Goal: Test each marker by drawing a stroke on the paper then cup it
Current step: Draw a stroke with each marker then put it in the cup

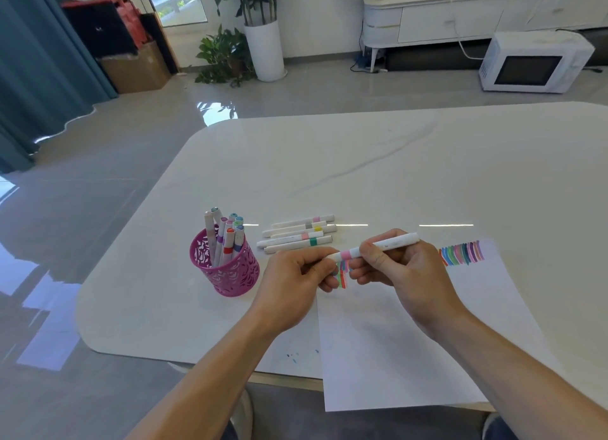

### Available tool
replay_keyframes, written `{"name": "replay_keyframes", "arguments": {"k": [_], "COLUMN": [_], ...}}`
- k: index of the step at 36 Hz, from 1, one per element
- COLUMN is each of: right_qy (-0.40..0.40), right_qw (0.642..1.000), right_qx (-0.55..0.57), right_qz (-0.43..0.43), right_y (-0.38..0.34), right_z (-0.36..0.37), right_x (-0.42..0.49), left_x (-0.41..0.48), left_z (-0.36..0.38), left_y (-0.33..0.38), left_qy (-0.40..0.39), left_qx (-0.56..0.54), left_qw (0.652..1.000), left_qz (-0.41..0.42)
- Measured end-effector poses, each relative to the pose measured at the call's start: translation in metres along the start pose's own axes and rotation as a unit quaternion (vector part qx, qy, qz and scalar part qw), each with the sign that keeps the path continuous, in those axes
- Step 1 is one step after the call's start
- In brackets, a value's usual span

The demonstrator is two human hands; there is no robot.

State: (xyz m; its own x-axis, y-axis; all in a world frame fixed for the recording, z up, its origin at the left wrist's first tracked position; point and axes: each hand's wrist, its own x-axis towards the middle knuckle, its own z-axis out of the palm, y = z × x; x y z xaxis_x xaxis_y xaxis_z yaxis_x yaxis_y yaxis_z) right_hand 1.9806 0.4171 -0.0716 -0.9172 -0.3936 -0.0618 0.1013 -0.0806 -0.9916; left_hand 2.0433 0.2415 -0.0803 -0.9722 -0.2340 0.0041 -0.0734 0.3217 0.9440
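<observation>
A white marker with a pink band (378,247) is held level above the paper (404,347). My right hand (404,272) grips its barrel, and my left hand (296,278) pinches its left end, where the cap sits. Coloured strokes (462,252) run along the paper's far edge, and more strokes (343,273) show between my hands. Several white markers (297,234) lie side by side on the table behind my hands. A pink perforated cup (225,268) to the left stands upright with several markers in it.
The white marble table (394,163) has rounded corners; its near edge is close to me. The paper overhangs that edge. Small ink spots (292,357) mark the tabletop near the front. On the floor beyond are plants, boxes and a microwave.
</observation>
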Motion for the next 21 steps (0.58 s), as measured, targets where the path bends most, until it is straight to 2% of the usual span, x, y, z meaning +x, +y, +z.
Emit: {"name": "replay_keyframes", "arguments": {"k": [6,11,14,17,21], "right_qy": [-0.014,-0.046,-0.023,0.02,0.062], "right_qw": [0.997,0.983,0.977,0.98,0.984], "right_qx": [0.046,0.117,0.132,0.095,0.003], "right_qz": [0.062,0.137,0.166,0.173,0.168], "right_y": [-0.003,-0.012,-0.015,-0.013,-0.005], "right_z": [0.002,0.003,0.0,-0.003,-0.003], "right_x": [-0.001,-0.002,-0.001,0.002,0.004], "left_x": [0.0,-0.002,-0.004,-0.006,-0.006], "left_z": [-0.005,-0.01,-0.015,-0.024,-0.037], "left_y": [0.002,0.008,0.014,0.021,0.026], "left_qy": [0.0,0.026,0.043,0.067,0.128], "left_qx": [-0.027,-0.166,-0.232,-0.275,-0.272], "left_qw": [0.999,0.984,0.971,0.959,0.954], "left_qz": [-0.022,-0.055,-0.045,-0.025,0.009]}}
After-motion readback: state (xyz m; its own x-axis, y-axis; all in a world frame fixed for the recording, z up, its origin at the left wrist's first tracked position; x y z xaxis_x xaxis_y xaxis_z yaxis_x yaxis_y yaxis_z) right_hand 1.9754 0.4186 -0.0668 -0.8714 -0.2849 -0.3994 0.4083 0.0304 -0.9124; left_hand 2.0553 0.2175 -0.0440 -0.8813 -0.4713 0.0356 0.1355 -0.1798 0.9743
